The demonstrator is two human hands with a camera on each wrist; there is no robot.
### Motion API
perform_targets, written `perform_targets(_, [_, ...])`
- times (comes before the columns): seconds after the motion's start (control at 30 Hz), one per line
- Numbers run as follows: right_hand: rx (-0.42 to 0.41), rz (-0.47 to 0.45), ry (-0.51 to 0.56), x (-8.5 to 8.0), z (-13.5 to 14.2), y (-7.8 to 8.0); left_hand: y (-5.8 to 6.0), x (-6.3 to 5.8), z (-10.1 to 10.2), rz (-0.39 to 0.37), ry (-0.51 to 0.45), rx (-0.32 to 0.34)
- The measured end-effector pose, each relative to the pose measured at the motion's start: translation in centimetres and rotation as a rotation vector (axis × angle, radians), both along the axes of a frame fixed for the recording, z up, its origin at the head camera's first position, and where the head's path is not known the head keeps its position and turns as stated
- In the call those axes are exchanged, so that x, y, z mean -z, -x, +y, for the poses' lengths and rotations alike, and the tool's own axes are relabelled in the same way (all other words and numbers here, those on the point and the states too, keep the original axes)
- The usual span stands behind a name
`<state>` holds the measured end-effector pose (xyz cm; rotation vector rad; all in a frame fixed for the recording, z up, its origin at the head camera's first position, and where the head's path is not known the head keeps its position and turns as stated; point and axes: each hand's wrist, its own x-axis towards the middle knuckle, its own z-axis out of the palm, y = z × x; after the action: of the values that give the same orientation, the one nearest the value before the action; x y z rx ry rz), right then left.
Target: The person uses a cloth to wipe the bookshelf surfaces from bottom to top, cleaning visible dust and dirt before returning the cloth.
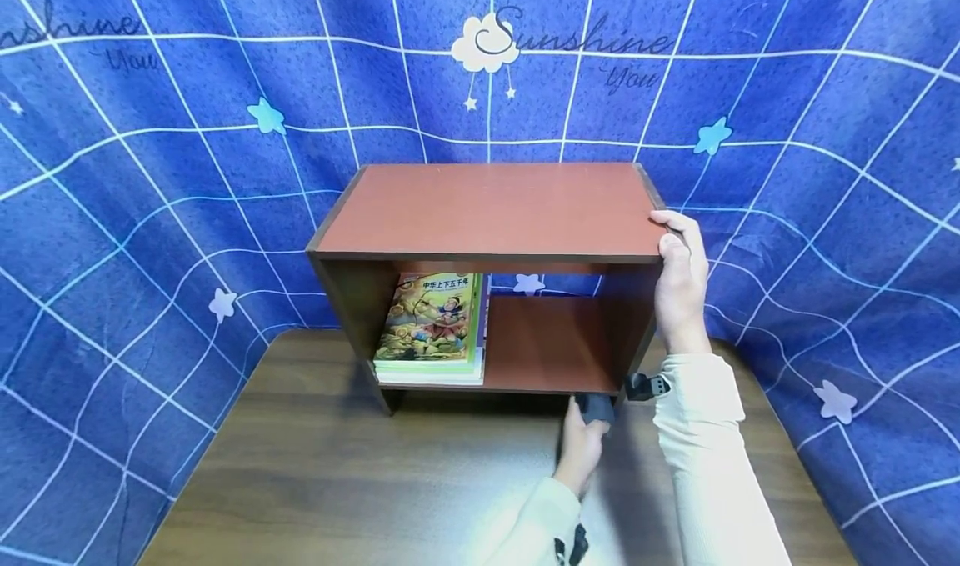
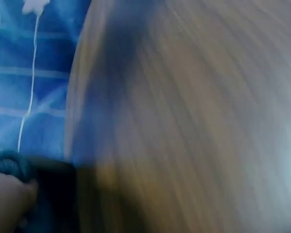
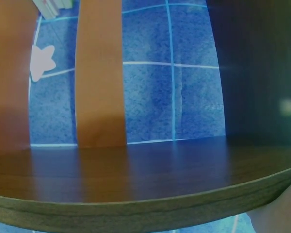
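Note:
A small reddish-brown bookshelf (image 1: 495, 207) with dark side panels stands on a wooden table. My left hand (image 1: 581, 449) holds a bunched dark cloth (image 1: 596, 410) low at the shelf's front right corner. In the left wrist view, part of that hand (image 2: 9, 199) and the fuzzy dark cloth (image 2: 12, 162) show at the lower left. My right hand (image 1: 682, 291) grips the upper right edge of the shelf, its fingertips over the top. Only a sliver of this hand (image 3: 281, 208) appears in the right wrist view, beside the dark panel edge (image 3: 136, 218).
Several books lie stacked in the left part of the shelf, a colourful illustrated book (image 1: 431, 316) on top. The wooden table (image 1: 315, 466) extends in front of and beside the shelf. A blue curtain (image 1: 187, 174) with white lines and stars surrounds it.

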<state>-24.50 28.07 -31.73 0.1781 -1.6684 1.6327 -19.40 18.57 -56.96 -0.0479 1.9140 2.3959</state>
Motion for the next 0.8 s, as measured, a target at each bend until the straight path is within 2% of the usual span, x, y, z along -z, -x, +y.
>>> perform_targets(0.13, [-0.027, 0.005, 0.023, 0.0, -0.4, -0.1, -0.2, 0.1, 1.4, 0.044, -0.009, 0.02])
perform_targets(0.2, [-0.031, 0.001, 0.034, 0.1, -0.6, -0.2, -0.2, 0.2, 1.4, 0.064, 0.028, 0.02])
perform_targets(0.3, [-0.036, -0.005, 0.049, 0.1, -0.9, -0.3, -0.1, 0.2, 1.0, 0.107, 0.139, 0.038])
perform_targets(0.63, [-0.043, -0.006, 0.046, 0.1, -1.1, -0.5, 0.7, 0.5, -0.2, 0.21, 0.679, 0.133])
perform_targets(0.8, [-0.061, 0.016, 0.097, -0.3, -0.8, -0.7, 1.5, 0.5, -0.4, 0.251, 0.811, 0.226])
